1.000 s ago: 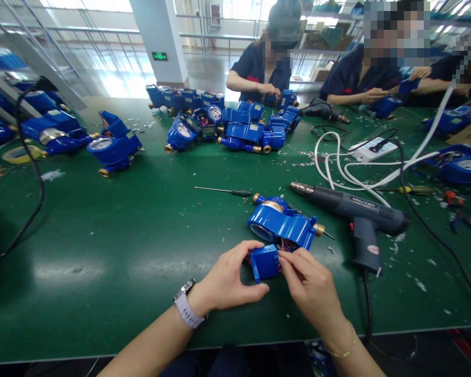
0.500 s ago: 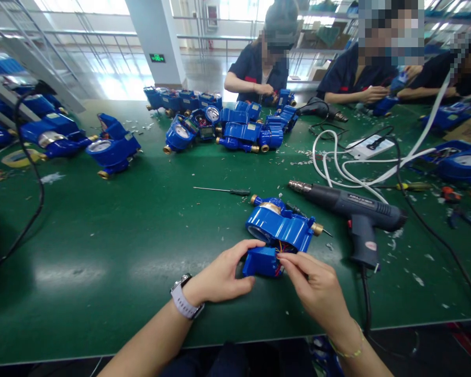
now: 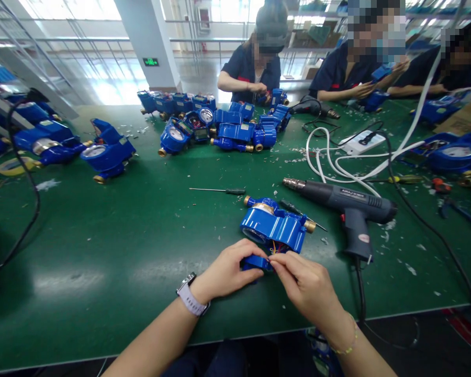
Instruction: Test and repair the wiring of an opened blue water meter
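A blue water meter (image 3: 272,224) with brass pipe ends lies on its side on the green table in front of me. Its loose blue cover (image 3: 255,262) is joined to it by thin coloured wires (image 3: 275,247). My left hand (image 3: 230,268) is closed around the cover, thumb below and fingers above. At the cover's right edge my right hand (image 3: 304,277) pinches with thumb and forefinger where the wires run; what lies between the fingertips is too small to make out. A screwdriver (image 3: 292,207) lies just behind the meter.
A heat gun (image 3: 343,201) lies to the right, its cord running off the front edge. Another screwdriver (image 3: 220,190) lies farther back. Several blue meters (image 3: 235,131) stand across the table. White cable (image 3: 317,167) loops near a power strip (image 3: 361,143). Co-workers sit opposite.
My left fingers have closed farther over the cover, which now shows less and is tilted. My right hand has moved slightly left with it. The whole view has shifted a little.
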### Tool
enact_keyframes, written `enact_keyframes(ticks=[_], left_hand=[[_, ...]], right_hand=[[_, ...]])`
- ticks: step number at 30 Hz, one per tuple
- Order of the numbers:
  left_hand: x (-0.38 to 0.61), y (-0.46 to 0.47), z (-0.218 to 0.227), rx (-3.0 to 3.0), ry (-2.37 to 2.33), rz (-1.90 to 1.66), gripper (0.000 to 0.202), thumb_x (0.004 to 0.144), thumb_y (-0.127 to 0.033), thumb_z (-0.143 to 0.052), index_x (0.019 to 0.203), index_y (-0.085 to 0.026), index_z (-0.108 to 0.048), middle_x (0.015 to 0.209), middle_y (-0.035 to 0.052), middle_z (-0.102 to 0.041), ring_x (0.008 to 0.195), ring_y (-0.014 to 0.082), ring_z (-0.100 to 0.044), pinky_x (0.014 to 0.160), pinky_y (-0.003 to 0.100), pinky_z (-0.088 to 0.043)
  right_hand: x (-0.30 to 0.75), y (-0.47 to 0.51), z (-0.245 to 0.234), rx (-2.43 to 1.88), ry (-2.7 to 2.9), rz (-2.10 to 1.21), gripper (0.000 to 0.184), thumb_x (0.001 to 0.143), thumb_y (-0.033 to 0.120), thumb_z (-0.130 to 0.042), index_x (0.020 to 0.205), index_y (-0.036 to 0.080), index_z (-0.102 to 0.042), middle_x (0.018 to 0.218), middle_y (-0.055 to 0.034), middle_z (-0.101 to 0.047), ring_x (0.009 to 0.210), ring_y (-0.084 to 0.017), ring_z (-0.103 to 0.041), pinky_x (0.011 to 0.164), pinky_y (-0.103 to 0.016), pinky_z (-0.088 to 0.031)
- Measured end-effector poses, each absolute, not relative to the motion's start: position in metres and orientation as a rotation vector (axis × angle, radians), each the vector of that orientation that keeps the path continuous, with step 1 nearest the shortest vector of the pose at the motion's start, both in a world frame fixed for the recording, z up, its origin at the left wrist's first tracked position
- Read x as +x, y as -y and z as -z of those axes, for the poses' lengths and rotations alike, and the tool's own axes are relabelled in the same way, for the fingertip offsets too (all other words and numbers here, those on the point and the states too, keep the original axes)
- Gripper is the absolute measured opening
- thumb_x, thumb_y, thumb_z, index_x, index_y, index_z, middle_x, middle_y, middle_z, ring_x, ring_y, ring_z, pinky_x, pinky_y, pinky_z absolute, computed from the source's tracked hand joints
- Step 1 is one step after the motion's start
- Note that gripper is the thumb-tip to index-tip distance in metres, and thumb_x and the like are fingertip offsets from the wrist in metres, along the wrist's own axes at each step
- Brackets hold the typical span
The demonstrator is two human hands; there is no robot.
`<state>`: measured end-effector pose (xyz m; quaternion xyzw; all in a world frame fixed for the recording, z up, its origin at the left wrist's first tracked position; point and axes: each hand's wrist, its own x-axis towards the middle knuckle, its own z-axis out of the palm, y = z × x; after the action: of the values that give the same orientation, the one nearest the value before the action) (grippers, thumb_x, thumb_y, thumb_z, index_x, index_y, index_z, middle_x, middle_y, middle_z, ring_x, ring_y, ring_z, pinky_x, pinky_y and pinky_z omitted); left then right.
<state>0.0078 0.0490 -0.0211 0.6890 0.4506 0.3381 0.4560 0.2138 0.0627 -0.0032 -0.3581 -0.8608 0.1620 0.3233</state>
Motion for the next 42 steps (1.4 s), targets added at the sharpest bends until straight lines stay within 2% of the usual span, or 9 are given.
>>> enact_keyframes(ticks=[8, 13, 17, 19, 24, 29, 34, 38, 42], left_hand=[[0.011, -0.054, 0.030, 1.481, -0.954, -0.813, 0.017, 0.080, -0.022, -0.071, 0.094, -0.014, -0.067, 0.090, 0.0031, -0.066, 0.084, 0.0169, -0.058, 0.081, 0.029, -0.044], [0.014, -0.051, 0.040, 1.158, -0.818, -0.794, 0.027, 0.078, -0.025, -0.072, 0.100, -0.015, -0.061, 0.094, 0.0021, -0.061, 0.082, 0.0144, -0.055, 0.078, 0.027, -0.044], [0.015, -0.047, 0.048, 1.041, -0.810, -0.799, 0.034, 0.077, -0.029, -0.075, 0.101, -0.015, -0.057, 0.089, 0.0013, -0.059, 0.077, 0.0125, -0.051, 0.073, 0.026, -0.042], [0.016, -0.047, 0.050, 1.020, -0.816, -0.787, 0.037, 0.077, -0.032, -0.075, 0.103, -0.015, -0.055, 0.089, 0.0014, -0.059, 0.077, 0.0128, -0.051, 0.073, 0.026, -0.041], [0.024, -0.046, 0.051, 0.976, -0.751, -0.773, 0.042, 0.076, -0.034, -0.076, 0.105, -0.018, -0.052, 0.102, 0.0038, -0.059, 0.091, 0.0161, -0.055, 0.082, 0.029, -0.042], [0.032, -0.043, 0.048, 0.966, -0.749, -0.786, 0.042, 0.075, -0.037, -0.077, 0.101, -0.019, -0.050, 0.115, 0.0055, -0.056, 0.098, 0.0168, -0.054, 0.085, 0.030, -0.043], [0.034, -0.042, 0.050, 0.917, -0.782, -0.768, 0.043, 0.074, -0.038, -0.078, 0.099, -0.019, -0.050, 0.095, -0.0001, -0.058, 0.082, 0.0127, -0.055, 0.079, 0.027, -0.044], [0.036, -0.040, 0.050, 0.896, -0.797, -0.774, 0.044, 0.073, -0.036, -0.079, 0.102, -0.018, -0.051, 0.096, 0.0008, -0.059, 0.083, 0.0130, -0.057, 0.080, 0.029, -0.046], [0.038, -0.039, 0.049, 0.851, -0.797, -0.765, 0.045, 0.072, -0.036, -0.080, 0.101, -0.017, -0.051, 0.096, 0.0018, -0.060, 0.083, 0.0130, -0.058, 0.080, 0.029, -0.047]], right_hand=[[0.214, -0.065, 0.005, -1.004, 2.242, -0.211, 0.017, 0.102, 0.021, -0.050, 0.095, 0.016, -0.065, 0.083, -0.0030, -0.066, 0.070, -0.018, -0.065, 0.064, -0.029, -0.041], [0.214, -0.063, 0.011, -1.009, 2.112, -0.247, 0.015, 0.101, 0.020, -0.053, 0.113, 0.015, -0.060, 0.084, -0.0023, -0.065, 0.067, -0.014, -0.062, 0.064, -0.025, -0.045], [0.224, -0.052, 0.018, -0.981, 2.011, -0.309, 0.011, 0.099, 0.023, -0.055, 0.109, 0.017, -0.055, 0.091, -0.0034, -0.062, 0.057, -0.010, -0.055, 0.063, -0.024, -0.049], [0.229, -0.043, 0.024, -0.995, 1.987, -0.319, 0.015, 0.098, 0.027, -0.058, 0.108, 0.017, -0.055, 0.097, -0.0058, -0.060, 0.057, -0.010, -0.054, 0.063, -0.026, -0.051], [0.230, -0.027, 0.043, -1.173, 1.962, -0.396, 0.034, 0.093, 0.042, -0.065, 0.112, 0.016, -0.055, 0.098, -0.0088, -0.060, 0.051, -0.011, -0.049, 0.048, -0.027, -0.049], [0.225, -0.028, 0.048, -1.182, 1.922, -0.500, 0.017, 0.095, 0.029, -0.061, 0.107, 0.017, -0.057, 0.099, -0.0084, -0.062, 0.051, -0.011, -0.052, 0.048, -0.026, -0.050], [0.226, -0.031, 0.046, -1.122, 1.899, -0.545, 0.007, 0.095, 0.021, -0.060, 0.102, 0.018, -0.060, 0.095, -0.0057, -0.061, 0.054, -0.011, -0.054, 0.052, -0.026, -0.050], [0.228, -0.030, 0.048, -1.129, 1.874, -0.532, 0.004, 0.095, 0.019, -0.059, 0.098, 0.017, -0.061, 0.096, -0.0073, -0.062, 0.056, -0.012, -0.056, 0.054, -0.026, -0.051], [0.230, -0.031, 0.050, -1.128, 1.858, -0.515, 0.005, 0.095, 0.017, -0.058, 0.097, 0.018, -0.063, 0.095, -0.0083, -0.065, 0.076, -0.018, -0.065, 0.066, -0.028, -0.055]])
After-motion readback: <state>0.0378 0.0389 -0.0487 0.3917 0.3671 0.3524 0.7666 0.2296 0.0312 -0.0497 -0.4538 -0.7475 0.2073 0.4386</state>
